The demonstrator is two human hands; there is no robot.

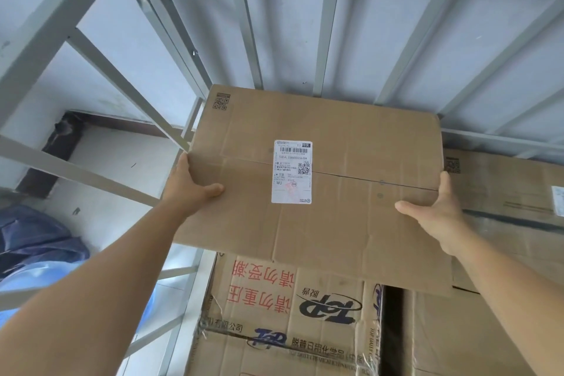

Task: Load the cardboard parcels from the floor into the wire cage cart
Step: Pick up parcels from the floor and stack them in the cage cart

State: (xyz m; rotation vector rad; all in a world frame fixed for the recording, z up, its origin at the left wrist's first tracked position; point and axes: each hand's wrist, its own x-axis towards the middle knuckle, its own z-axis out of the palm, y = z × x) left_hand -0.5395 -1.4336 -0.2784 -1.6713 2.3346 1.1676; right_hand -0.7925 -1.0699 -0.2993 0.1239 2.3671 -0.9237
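Down at the far left a blue plastic bag (36,241) lies on the pale floor (122,162), outside the cart. Next to it stands the grey metal side of the wire cage cart (100,61), with its slanted bars, and the back bars of the cart run along the wall behind. The person's left hand (190,189) holds the left edge of a big flat cardboard parcel (351,223). The thumb lies on top of the parcel and the other fingers go down the side, where I cannot see them, so the hand is wrapped round the edge. The parcel is inside the cart, up near the back bars, and it sits over other boxes. I cannot tell if it is resting on them or is held just above them. In the middle of its top is a white shipping label (292,171) with bar codes on it. Under its near edge pokes out a torn box with red and blue print (290,314), and a dark gap sits beside that box. The right hand (436,207) holds the right edge of the parcel the same way, thumb on top and fingers curled down the side. Past that hand, at the far right, another brown box (512,192) lies in the cart, just beside the parcel.
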